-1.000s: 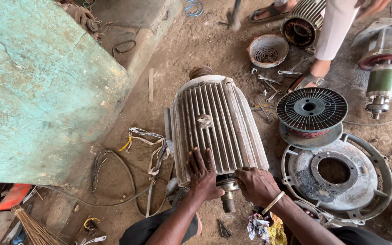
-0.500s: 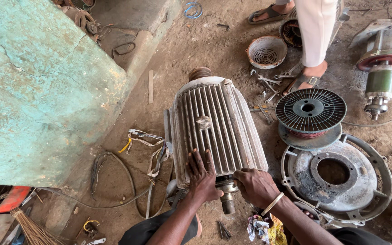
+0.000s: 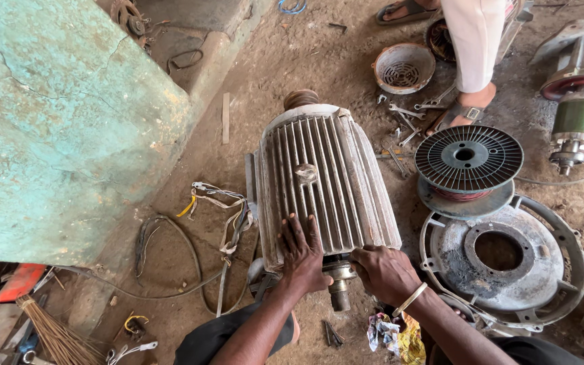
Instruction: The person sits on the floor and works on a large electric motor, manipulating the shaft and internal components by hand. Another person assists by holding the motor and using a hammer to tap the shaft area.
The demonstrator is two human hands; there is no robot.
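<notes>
The motor [image 3: 322, 186] lies on its side on the dirt floor [image 3: 265, 74], ribbed casing up, its shaft [image 3: 338, 292] pointing toward the person. The left hand [image 3: 301, 253] lies flat on the ribs near the shaft end, fingers spread wide and holding nothing. The right hand [image 3: 385, 272] rests curled against the casing's lower edge just beside the shaft (whether those fingers grip anything I cannot tell). Loose wires [image 3: 221, 209] trail from the motor's left side. To its right a wire spool [image 3: 468, 160] sits above a round end cover [image 3: 501, 253], with spanners [image 3: 410, 115] scattered near another person's sandalled foot [image 3: 468, 107].
</notes>
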